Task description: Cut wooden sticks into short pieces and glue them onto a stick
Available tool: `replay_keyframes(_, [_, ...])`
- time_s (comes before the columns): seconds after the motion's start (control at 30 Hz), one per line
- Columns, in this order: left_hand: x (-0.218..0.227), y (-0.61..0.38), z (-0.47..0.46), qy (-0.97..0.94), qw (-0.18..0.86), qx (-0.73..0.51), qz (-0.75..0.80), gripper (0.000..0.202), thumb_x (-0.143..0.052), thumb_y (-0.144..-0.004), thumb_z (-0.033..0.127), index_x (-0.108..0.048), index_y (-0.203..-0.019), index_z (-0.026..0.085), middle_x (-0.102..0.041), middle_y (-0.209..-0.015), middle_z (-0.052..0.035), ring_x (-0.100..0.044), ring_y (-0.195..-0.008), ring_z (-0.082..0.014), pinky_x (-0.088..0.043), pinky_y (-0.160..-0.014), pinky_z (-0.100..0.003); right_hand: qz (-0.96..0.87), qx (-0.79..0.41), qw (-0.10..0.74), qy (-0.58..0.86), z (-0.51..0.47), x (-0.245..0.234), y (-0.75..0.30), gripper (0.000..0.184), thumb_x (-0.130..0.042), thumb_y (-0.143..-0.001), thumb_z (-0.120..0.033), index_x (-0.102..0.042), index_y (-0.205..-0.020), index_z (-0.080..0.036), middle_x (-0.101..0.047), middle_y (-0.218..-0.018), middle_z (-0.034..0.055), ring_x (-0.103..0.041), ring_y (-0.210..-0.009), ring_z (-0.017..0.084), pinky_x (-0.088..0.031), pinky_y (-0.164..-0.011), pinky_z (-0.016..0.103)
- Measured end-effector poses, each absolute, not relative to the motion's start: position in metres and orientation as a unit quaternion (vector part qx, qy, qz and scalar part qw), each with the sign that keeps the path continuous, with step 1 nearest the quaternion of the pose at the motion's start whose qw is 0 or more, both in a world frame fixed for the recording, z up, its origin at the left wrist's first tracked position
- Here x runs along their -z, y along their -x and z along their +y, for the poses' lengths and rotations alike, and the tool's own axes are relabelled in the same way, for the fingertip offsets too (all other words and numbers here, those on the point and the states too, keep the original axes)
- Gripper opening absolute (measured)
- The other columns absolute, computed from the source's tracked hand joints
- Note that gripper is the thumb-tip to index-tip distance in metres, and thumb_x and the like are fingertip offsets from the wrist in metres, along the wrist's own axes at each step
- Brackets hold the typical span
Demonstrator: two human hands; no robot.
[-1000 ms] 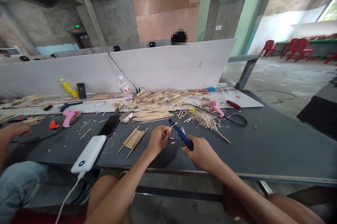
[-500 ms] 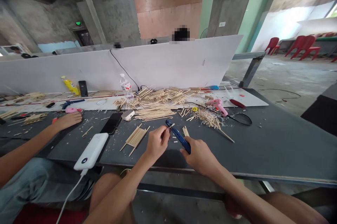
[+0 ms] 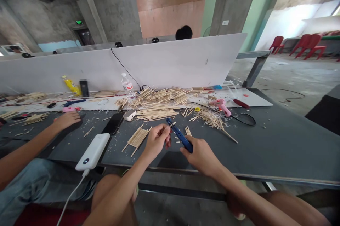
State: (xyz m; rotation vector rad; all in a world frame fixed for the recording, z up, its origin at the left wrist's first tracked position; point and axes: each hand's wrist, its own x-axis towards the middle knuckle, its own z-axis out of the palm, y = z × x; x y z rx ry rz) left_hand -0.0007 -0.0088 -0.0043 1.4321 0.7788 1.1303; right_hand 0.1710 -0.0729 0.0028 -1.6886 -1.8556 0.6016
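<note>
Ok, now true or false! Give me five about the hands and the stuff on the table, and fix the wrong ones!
1. The right hand holds a blue tool. True.

2. The left hand holds a bottle. False: it pinches a small wooden stick at the tool's tip.

3. A white cable is plugged into the white power bank. True.

4. The pink glue gun by the table's right part is in the right hand. False: it lies beyond that hand, beside a pile of sticks.

5. The clear bottle has a white cap. True.
</note>
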Motion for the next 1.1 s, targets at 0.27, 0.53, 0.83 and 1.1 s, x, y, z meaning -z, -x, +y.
replay_keyframes(0.27, [0.004,0.003,-0.004,-0.578,0.495,-0.554,0.336,0.039,-0.045,-0.090,0.055,-0.055,-0.091,0.017,-0.060,-0.068,-0.0016,-0.059,-0.053,-0.0133,-0.045,-0.047,-0.023,-0.654,-0.512,0.316,0.459,-0.079,-0.019,-0.173,0.019,-0.058,-0.079,-0.033,-0.061,-0.085,-0.015,-0.066,-0.080,0.0027,-0.060,-0.073,0.016,-0.043,-0.066,0.023])
replay_keyframes(0.53, [0.004,0.010,-0.014,-0.794,0.138,-0.441,0.395,0.022,-0.044,-0.094,0.035,-0.055,-0.083,0.020,-0.053,-0.060,0.0009,-0.050,-0.054,-0.0128,-0.036,-0.057,-0.024,-0.687,-0.262,0.276,0.619,-0.077,-0.008,-0.169,0.013,-0.059,-0.078,-0.029,-0.054,-0.070,-0.020,-0.053,-0.058,-0.0030,-0.043,-0.052,0.011,-0.028,-0.051,0.023])
replay_keyframes(0.83, [0.015,0.006,-0.006,-0.816,0.147,-0.381,0.409,0.032,-0.037,-0.096,0.032,-0.048,-0.069,0.021,-0.052,-0.052,0.0007,-0.051,-0.049,-0.0132,-0.033,-0.055,-0.024,-0.672,-0.263,0.227,0.654,-0.071,0.002,-0.166,0.006,-0.061,-0.075,-0.025,-0.060,-0.075,-0.020,-0.065,-0.068,0.0041,-0.057,-0.061,0.016,-0.034,-0.056,0.024])
replay_keyframes(1.1, [0.033,-0.001,0.004,-0.822,0.146,-0.337,0.436,0.037,-0.036,-0.097,0.035,-0.049,-0.066,0.021,-0.049,-0.052,0.0004,-0.050,-0.050,-0.0143,-0.030,-0.054,-0.025,-0.619,-0.304,0.187,0.700,-0.055,0.017,-0.171,0.010,-0.064,-0.073,-0.026,-0.060,-0.070,-0.018,-0.066,-0.064,0.0058,-0.061,-0.057,0.018,-0.037,-0.052,0.024])
